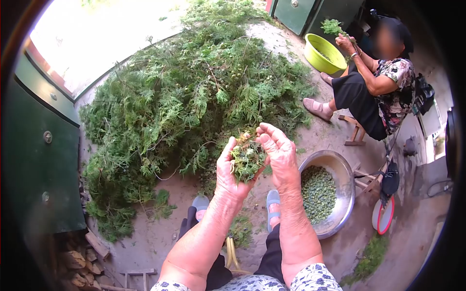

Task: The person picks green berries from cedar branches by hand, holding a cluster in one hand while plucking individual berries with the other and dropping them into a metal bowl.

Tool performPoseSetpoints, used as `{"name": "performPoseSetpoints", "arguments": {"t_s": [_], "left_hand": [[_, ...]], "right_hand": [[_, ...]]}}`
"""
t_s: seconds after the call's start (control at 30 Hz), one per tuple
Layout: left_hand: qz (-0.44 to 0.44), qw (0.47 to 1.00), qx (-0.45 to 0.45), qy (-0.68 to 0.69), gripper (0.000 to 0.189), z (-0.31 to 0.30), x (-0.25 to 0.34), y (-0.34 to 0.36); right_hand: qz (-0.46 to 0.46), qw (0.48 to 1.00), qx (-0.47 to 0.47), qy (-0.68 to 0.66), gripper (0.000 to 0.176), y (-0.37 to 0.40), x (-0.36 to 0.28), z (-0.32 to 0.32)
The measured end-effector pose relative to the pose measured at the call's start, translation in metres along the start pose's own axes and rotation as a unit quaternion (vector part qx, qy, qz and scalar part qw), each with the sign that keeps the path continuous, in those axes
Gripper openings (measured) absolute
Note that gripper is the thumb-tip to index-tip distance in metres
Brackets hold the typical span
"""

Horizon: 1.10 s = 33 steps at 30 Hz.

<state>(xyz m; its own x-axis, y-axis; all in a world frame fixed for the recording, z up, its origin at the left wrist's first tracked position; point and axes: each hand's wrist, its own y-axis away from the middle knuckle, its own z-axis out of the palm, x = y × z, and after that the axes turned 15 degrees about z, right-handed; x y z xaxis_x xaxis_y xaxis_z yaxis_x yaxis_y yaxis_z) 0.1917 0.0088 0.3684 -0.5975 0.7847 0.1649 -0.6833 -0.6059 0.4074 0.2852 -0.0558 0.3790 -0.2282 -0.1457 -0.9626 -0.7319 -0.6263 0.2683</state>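
Observation:
A small clump of cypress sprig [246,162], green with some brownish bits and small round cones, is held up in front of me. My left hand [227,177] is closed around its lower part and left side. At the clump's upper right, my right hand [282,157] has thumb and fingers drawn together in a pinch; what lies between the tips is hidden. Below and right of my right hand stands a metal basin [350,184] holding many small green cones [318,194].
A large heap of cypress branches [184,106] covers the ground ahead. At right, a seated person [383,87] holds a sprig [332,26] beside a yellow-green basin [315,56]. Green metal doors [46,160], firewood [75,262] and a small wooden stool [357,131] surround the area.

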Motion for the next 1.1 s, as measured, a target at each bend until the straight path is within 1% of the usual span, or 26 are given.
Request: {"name": "performPoseSetpoints", "arguments": {"t_s": [0.03, 0.07, 0.1, 0.13, 0.17, 0.2, 0.23, 0.27, 0.33, 0.37, 0.4, 0.47, 0.5, 0.53, 0.6, 0.67, 0.73, 0.77, 0.8, 0.87, 0.9, 0.93, 1.0, 1.03, 1.07, 1.1], "left_hand": [[-0.006, 1.000, 0.023, -0.008, 0.031, 0.005, -0.001, 0.001], [-0.005, 1.000, 0.022, -0.010, 0.031, 0.004, 0.000, 0.001], [-0.013, 1.000, 0.012, -0.018, 0.031, 0.001, 0.000, -0.001], [-0.023, 0.999, 0.002, -0.026, 0.031, 0.000, 0.000, 0.000], [-0.021, 0.999, 0.022, -0.043, 0.031, 0.002, -0.001, 0.001], [-0.022, 0.999, 0.023, -0.043, 0.031, 0.001, 0.000, 0.001], [-0.030, 0.998, 0.014, -0.051, 0.029, -0.002, 0.000, 0.001], [-0.036, 0.998, 0.004, -0.057, 0.028, -0.004, 0.000, -0.001], [-0.042, 0.998, -0.009, -0.056, 0.027, -0.010, -0.002, -0.004], [-0.046, 0.997, -0.024, -0.053, 0.025, -0.012, -0.003, -0.006], [-0.045, 0.997, -0.028, -0.055, 0.025, -0.012, -0.004, -0.007], [-0.045, 0.996, -0.009, -0.075, 0.023, -0.010, -0.004, -0.006], [-0.037, 0.997, -0.017, -0.065, 0.022, -0.012, -0.006, -0.008], [-0.036, 0.997, -0.001, -0.069, 0.022, -0.011, -0.006, -0.008], [-0.054, 0.998, -0.016, -0.037, 0.022, -0.017, -0.004, -0.009], [-0.059, 0.998, -0.029, 0.009, 0.021, -0.015, -0.005, -0.008], [-0.065, 0.998, -0.021, -0.003, 0.021, -0.013, -0.003, -0.005], [-0.077, 0.997, -0.026, 0.018, 0.023, -0.015, -0.002, -0.005], [-0.074, 0.997, -0.029, 0.016, 0.023, -0.015, -0.001, -0.006], [-0.099, 0.993, -0.052, 0.048, 0.024, -0.018, 0.001, -0.007], [-0.099, 0.990, -0.076, 0.064, 0.028, -0.018, 0.002, -0.007], [-0.098, 0.990, -0.073, 0.065, 0.028, -0.018, 0.000, -0.005], [-0.061, 0.996, -0.051, 0.035, 0.031, -0.011, -0.002, -0.002], [-0.046, 0.997, -0.057, 0.036, 0.032, -0.010, -0.003, -0.002], [-0.060, 0.995, -0.074, 0.040, 0.026, -0.011, 0.000, -0.002], [-0.071, 0.994, -0.068, 0.052, 0.026, -0.027, -0.003, 0.001]], "right_hand": [[0.035, 0.998, -0.043, -0.040, 0.038, -0.001, -0.001, -0.003], [0.069, 0.991, -0.086, -0.080, 0.041, -0.002, -0.001, -0.006], [0.061, 0.988, -0.119, -0.082, 0.045, -0.004, 0.000, -0.007], [0.062, 0.987, -0.119, -0.084, 0.045, -0.003, 0.000, -0.009], [0.082, 0.985, -0.142, -0.060, 0.044, -0.002, -0.002, -0.010], [0.101, 0.980, -0.166, -0.036, 0.044, -0.001, -0.004, -0.011], [0.102, 0.976, -0.185, -0.054, 0.036, -0.003, -0.001, -0.011], [0.103, 0.976, -0.184, -0.055, 0.036, -0.003, -0.001, -0.012], [0.112, 0.975, -0.181, -0.061, 0.025, -0.002, -0.002, -0.012], [0.104, 0.979, -0.159, -0.071, 0.019, -0.001, -0.002, -0.010], [0.100, 0.979, -0.160, -0.072, 0.019, -0.001, 0.000, -0.010], [0.080, 0.989, -0.108, -0.063, 0.020, -0.004, 0.006, -0.008], [0.054, 0.994, -0.080, -0.045, 0.023, -0.003, 0.007, -0.005], [0.065, 0.992, -0.060, -0.089, 0.024, -0.001, 0.008, 0.000], [0.047, 0.990, -0.058, -0.124, 0.019, 0.002, 0.010, 0.005], [0.017, 0.992, -0.050, -0.114, 0.016, 0.003, 0.010, 0.006], [0.024, 0.990, -0.025, -0.134, 0.014, 0.006, 0.009, 0.009], [0.024, 0.990, -0.010, -0.141, 0.013, 0.007, 0.009, 0.010], [0.020, 0.990, -0.014, -0.142, 0.013, 0.008, 0.009, 0.011], [0.022, 0.979, -0.009, -0.201, 0.013, 0.010, 0.007, 0.013], [0.028, 0.974, -0.015, -0.223, 0.011, 0.012, 0.004, 0.014], [0.031, 0.974, -0.016, -0.223, 0.011, 0.016, 0.001, 0.015], [-0.024, 0.975, 0.011, -0.221, 0.012, 0.019, -0.004, 0.018], [-0.155, 0.981, 0.044, -0.111, 0.011, 0.014, 0.004, 0.017], [-0.195, 0.978, 0.069, 0.001, 0.011, 0.021, -0.008, 0.017], [-0.210, 0.972, 0.088, 0.054, 0.011, 0.028, -0.003, 0.016]]}}
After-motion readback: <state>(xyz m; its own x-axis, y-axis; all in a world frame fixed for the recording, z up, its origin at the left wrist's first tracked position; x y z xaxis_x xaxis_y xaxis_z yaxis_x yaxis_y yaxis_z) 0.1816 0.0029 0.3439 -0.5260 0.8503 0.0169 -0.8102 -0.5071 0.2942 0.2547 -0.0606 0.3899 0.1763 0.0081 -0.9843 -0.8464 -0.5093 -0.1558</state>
